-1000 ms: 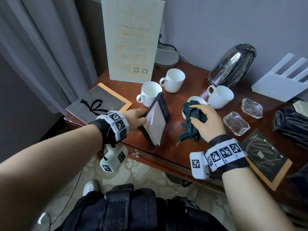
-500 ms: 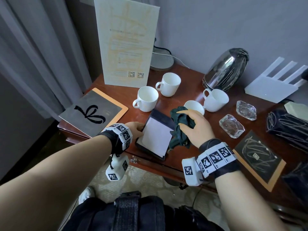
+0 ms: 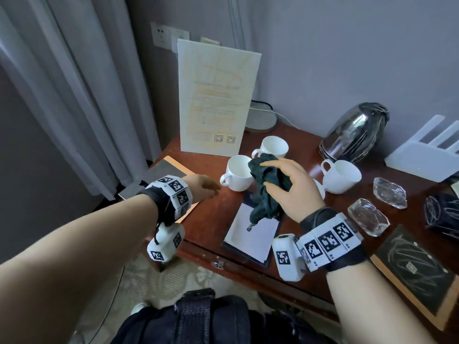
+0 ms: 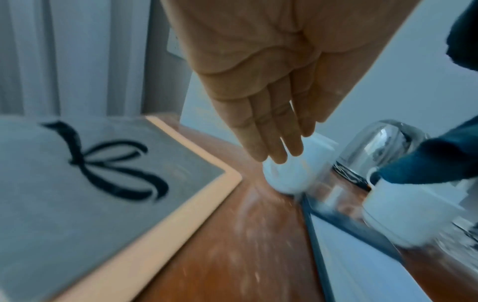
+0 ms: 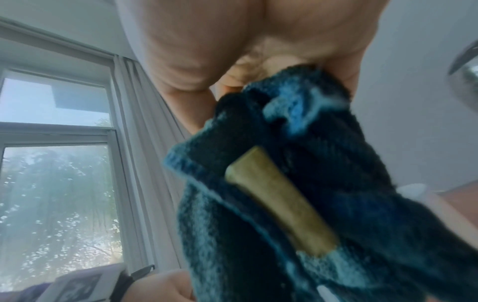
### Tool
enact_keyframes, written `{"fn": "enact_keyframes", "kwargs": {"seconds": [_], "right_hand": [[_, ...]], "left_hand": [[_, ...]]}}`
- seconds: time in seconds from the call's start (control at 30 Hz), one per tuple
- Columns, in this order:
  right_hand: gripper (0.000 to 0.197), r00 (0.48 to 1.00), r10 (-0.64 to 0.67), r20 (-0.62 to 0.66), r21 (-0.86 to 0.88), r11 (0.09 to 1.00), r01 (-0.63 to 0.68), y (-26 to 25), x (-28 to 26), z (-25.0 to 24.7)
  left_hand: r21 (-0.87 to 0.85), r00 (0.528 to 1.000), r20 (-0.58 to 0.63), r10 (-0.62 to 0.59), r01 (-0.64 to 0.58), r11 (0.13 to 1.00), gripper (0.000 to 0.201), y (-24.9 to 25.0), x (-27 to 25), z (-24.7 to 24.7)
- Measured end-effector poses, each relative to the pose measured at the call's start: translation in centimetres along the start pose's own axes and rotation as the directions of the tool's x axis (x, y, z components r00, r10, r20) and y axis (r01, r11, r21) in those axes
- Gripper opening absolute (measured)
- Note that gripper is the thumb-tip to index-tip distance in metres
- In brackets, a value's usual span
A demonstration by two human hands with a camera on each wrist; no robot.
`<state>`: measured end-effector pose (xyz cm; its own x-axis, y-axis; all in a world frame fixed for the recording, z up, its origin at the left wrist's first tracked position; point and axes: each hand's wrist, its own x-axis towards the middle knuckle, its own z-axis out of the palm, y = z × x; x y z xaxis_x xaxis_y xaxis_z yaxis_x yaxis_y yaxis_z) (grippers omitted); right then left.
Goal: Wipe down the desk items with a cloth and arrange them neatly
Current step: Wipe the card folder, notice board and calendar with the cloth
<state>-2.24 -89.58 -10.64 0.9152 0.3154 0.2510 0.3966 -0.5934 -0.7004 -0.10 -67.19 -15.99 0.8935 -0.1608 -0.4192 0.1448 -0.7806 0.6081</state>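
1. Desk: red-brown wood, bearing all the items below.
2. Notepad holder: lies flat at the near edge, white sheet up, long axis running from me toward the cups. It sits between my two hands, directly under the right.
3. White cup: upright, handle turned toward my left hand, just beyond the holder's far end. Judged the next item for wiping; my left hand is the nearer one for steadying it.
4. Cloth: dark green, bunched, hanging clear above the holder, its upper fold beside the cup's rim.
5. Right hand: fingers and thumb curled round the cloth, held above the desk.
6. Left hand: fingers straight and together, palm down, holding nothing, fingertips just short of the cup's handle.
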Motion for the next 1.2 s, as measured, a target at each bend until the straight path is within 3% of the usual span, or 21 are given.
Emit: {"fn": "enact_keyframes", "kwargs": {"seconds": [0.17, 0.33, 0.43, 0.53, 0.63, 0.77, 0.9, 1.03, 1.2], "right_hand": [[0.039, 0.998, -0.060, -0.007, -0.009, 0.998, 0.060, -2.6, 2.1, 0.6], [0.041, 0.998, -0.035, -0.057, -0.057, 0.998, 0.032, -4.0, 4.1, 1.8], [0.047, 0.993, 0.008, -0.120, -0.055, 0.998, -0.014, -5.0, 5.4, 3.1], [0.055, 0.973, 0.119, -0.198, -0.025, 0.992, -0.126, -6.3, 7.5, 4.8], [0.057, 0.945, 0.201, -0.259, -0.031, 0.976, -0.216, -7.9, 9.5, 6.8], [0.056, 0.929, 0.227, -0.291, -0.042, 0.968, -0.249, -9.4, 11.8, 8.7], [0.054, 0.902, 0.246, -0.354, -0.044, 0.959, -0.279, -10.5, 13.1, 10.3], [0.052, 0.912, 0.183, -0.368, -0.062, 0.974, -0.220, -11.2, 15.1, 11.7], [0.053, 0.922, 0.026, -0.386, -0.165, 0.981, -0.097, -11.5, 19.1, 11.1]], "left_hand": [[-0.135, 0.974, -0.225, -0.012, -0.019, 0.991, 0.036, -1.3, 0.6, -5.7], [-0.181, 0.899, -0.425, -0.105, 0.030, 0.983, 0.045, -2.7, 3.0, -11.1], [-0.280, 0.847, -0.520, -0.112, -0.045, 0.959, 0.053, -3.7, 5.5, -14.5], [-0.309, 0.897, -0.442, -0.026, -0.125, 0.943, 0.056, -4.4, 7.8, -17.1], [-0.210, 0.946, -0.315, 0.078, -0.149, 0.966, 0.050, -4.4, 9.7, -19.2], [-0.131, 0.936, -0.333, 0.113, -0.164, 0.978, 0.032, -4.4, 11.9, -21.1], [-0.120, 0.947, -0.261, 0.189, -0.226, 0.967, 0.046, -4.4, 13.3, -22.0], [-0.112, 0.956, -0.092, 0.278, -0.288, 0.951, 0.034, -5.1, 14.9, -22.8], [-0.172, 0.958, -0.094, 0.269, -0.282, 0.944, 0.030, -7.3, 15.3, -24.6]]}}
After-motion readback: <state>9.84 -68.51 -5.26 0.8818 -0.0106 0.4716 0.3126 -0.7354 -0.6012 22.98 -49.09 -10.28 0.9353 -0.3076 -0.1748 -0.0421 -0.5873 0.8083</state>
